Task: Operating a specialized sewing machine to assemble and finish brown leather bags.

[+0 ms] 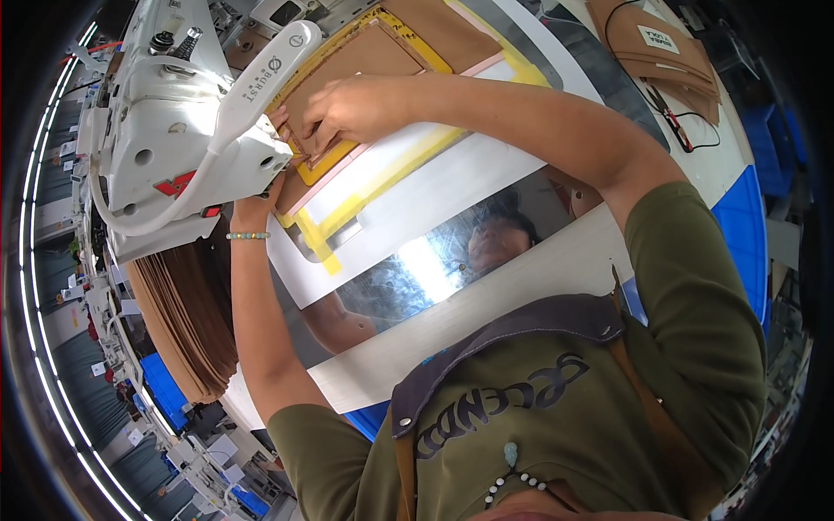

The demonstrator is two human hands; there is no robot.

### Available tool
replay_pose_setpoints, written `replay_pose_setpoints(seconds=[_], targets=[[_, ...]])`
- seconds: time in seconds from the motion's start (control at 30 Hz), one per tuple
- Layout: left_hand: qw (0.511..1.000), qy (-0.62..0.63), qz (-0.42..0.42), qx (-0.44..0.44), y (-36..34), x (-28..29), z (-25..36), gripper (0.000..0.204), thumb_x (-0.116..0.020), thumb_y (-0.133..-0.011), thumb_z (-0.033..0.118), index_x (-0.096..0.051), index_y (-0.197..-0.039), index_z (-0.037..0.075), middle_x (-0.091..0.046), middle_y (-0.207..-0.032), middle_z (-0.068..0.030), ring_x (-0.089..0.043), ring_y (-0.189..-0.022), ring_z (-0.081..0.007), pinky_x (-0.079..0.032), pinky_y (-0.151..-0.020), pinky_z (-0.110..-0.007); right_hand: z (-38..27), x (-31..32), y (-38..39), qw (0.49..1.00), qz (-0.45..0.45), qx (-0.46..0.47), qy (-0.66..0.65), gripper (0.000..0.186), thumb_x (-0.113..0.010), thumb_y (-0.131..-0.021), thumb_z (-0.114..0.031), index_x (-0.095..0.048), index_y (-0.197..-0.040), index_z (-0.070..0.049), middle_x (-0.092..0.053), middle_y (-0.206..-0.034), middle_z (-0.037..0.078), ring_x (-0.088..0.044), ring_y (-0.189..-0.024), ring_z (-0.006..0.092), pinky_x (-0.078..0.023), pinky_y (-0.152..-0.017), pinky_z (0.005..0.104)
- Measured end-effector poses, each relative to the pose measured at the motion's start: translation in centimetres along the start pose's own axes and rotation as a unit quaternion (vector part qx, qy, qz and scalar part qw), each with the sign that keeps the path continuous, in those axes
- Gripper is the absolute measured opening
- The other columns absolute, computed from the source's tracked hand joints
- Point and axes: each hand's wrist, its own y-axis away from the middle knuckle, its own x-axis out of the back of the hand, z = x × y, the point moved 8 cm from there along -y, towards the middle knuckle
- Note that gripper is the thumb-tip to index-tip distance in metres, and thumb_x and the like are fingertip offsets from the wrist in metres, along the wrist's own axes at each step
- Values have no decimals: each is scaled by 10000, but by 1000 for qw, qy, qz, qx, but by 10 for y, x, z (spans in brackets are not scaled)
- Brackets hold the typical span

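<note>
A yellow-edged frame [318, 170] rests at a slant on the machine's work plate, with a flat brown panel [356, 62] inside it. My right hand [363, 108] reaches across from the right; its bent fingers are drawn together at the frame's near left corner, on the panel's edge. Whatever lies between those fingertips is too small to make out. My left hand [263, 200] comes up beside the white sewing machine head [195, 143], which hides most of it. A few of its fingertips show past the head, near the frame's left edge.
A white plate with yellow tape [347, 208] lies under the frame, before a shiny metal plate [426, 260]. Brown panels [187, 313] are stacked at left, more panels [665, 56] at far right beside red-handled snips [678, 130]. A white lamp arm [252, 87] overhangs the work.
</note>
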Motion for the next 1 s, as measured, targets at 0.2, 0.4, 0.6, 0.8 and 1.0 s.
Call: replay_pose_setpoints(seconds=[0.2, 0.4, 0.6, 0.8, 1.0], targets=[[894, 421, 25, 153, 5, -11, -38, 486, -693, -928, 11, -580, -1401, 1, -639, -1413, -136, -598, -1309, -230, -474, -1126, -347, 6, 0, -2, 1000, -13, -21, -3, 321, -650, -876, -34, -828, -1109, -165, -702, -1209, 46, -625, -1167, 243, -485, -1030, 413], [904, 383, 49, 186, 18, -15, -59, 470, -693, -935, 27, -584, -1391, -2, -639, -1402, -140, -600, -1300, -228, -480, -1122, -351, 6, -3, -7, 999, -29, -33, -29, 328, -641, -878, -28, -821, -1124, -150, -701, -1215, 63, -620, -1192, 248, -480, -1062, 427], [947, 280, 37, 150, 14, -17, -64, 461, -701, -935, 42, -591, -1380, 1, -643, -1385, -140, -605, -1286, -230, -488, -1115, -365, 23, -1, -5, 994, 3, -57, 94, 297, -571, -927, -121, -792, -1125, -131, -726, -1196, 41, -608, -1218, 266, -512, -998, 431], [996, 19, 60, 61, 28, -6, -57, 394, -725, -910, 37, -657, -1298, 23, -695, -1290, -139, -654, -1200, -274, -507, -1063, -411, 39, -7, -19, 985, -39, -114, 125, 318, -564, -964, -176, -733, -1226, -109, -652, -1397, 37, -550, -1298, 277, -433, -1106, 458], [976, -82, 37, 198, 72, 2, -65, 282, -722, -898, 26, -705, -1173, -31, -740, -1159, -194, -710, -1075, -324, -531, -962, -420, 25, -1, -19, 990, -68, -101, 73, 364, -540, -937, -166, -728, -1246, -126, -713, -1276, 56, -559, -1238, 321, -459, -1077, 462]])
